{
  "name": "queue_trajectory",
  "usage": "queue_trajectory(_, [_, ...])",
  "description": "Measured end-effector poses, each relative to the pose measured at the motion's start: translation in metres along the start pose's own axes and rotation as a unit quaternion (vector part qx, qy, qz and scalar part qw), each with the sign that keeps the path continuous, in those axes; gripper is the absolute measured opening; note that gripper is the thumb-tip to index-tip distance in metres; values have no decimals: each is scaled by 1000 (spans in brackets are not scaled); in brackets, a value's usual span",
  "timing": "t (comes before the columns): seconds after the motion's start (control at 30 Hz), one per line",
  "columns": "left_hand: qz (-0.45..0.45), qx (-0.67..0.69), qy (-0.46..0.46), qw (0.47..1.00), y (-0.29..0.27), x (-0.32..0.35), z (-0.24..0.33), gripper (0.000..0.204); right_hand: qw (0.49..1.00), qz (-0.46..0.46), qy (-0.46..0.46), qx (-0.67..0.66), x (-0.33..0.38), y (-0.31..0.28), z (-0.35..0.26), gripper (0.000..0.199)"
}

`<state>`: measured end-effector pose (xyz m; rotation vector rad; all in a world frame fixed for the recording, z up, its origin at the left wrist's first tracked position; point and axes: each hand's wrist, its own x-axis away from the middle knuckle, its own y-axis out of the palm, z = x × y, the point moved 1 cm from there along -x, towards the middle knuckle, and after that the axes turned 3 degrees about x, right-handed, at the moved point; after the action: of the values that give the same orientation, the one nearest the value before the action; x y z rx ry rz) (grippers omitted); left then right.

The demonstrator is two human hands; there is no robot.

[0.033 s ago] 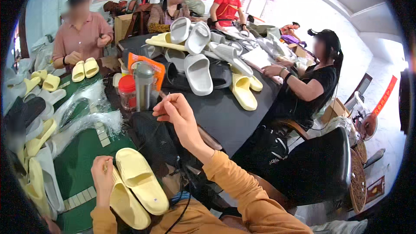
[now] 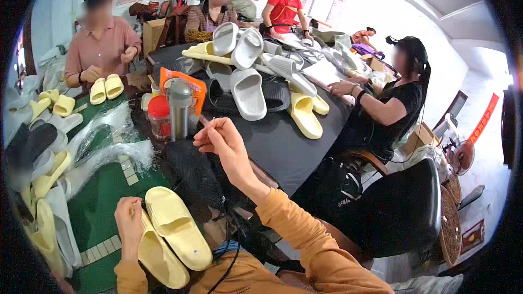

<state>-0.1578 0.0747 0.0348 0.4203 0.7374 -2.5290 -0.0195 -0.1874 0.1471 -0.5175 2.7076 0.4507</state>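
A pair of pale yellow slide slippers lies side by side at the lower left, the right slipper (image 2: 188, 242) overlapping the left slipper (image 2: 163, 258). My left hand (image 2: 129, 223) is closed beside the left slipper's toe end, its fingertips pinched together; what they hold, if anything, is too small to name. Raised over a black bag (image 2: 193, 171) is my right hand (image 2: 222, 144), also closed in a pinch. A thin brownish tip shows at its fingers, but I cannot make out what it is. Neither hand grips a slipper.
Grey and yellow slippers (image 2: 248, 93) are heaped on the dark table (image 2: 289, 160). A tumbler (image 2: 178, 106) and a red-lidded jar (image 2: 160, 117) stand beyond my right hand. Clear plastic bags (image 2: 117, 152) lie on the green mat (image 2: 103, 201). Several co-workers sit or stand around.
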Motion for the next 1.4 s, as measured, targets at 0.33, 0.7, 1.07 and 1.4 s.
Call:
queue_trajectory(0.33, [-5, -37, 24, 999, -1, -3, 9, 9, 992, -78, 95, -22, -34, 39, 74, 12])
queue_trajectory(0.7, [16, -34, 20, 999, -2, 0, -1, 11, 936, -165, 3, 312, -57, -5, 20, 55])
queue_trajectory(1.07, [4, -34, 8, 999, 4, 1, -12, 8, 942, 198, 86, 257, 0, -242, -113, 33])
queue_trajectory(1.4, [-7, -51, 1, 999, 1, 1, -1, 8, 906, 315, 118, 258, 55, -340, -111, 30])
